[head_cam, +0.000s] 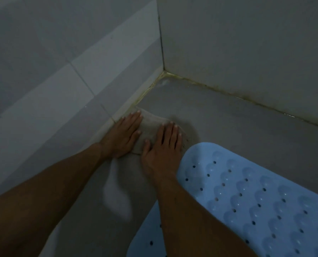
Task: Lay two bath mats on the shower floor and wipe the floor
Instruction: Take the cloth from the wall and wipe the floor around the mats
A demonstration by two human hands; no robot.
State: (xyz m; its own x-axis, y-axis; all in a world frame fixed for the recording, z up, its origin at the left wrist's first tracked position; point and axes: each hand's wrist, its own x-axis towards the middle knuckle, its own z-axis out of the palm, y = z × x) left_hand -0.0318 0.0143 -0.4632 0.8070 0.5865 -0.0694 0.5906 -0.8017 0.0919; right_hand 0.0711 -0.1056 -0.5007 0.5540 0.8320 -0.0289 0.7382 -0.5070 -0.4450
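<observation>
While both hands press flat on the cloth [150, 127] against the wall joint at ten o'clock, left hand [122, 135] and right hand [162, 145] with straight fingers, the blue bath mat [256, 197] lies at four o'clock; a sideways wipe could ruck its edge.

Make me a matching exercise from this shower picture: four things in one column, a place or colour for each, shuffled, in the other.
Things:
1. cloth
2. bath mat
3. left hand
4. right hand

Descriptions:
A. light blue, dotted with holes
B. flat on the cloth, nearer the wall
C. greyish, pressed to the floor under both hands
D. flat on the cloth, beside the mat's edge

Pairs: 1-C, 2-A, 3-B, 4-D
</observation>
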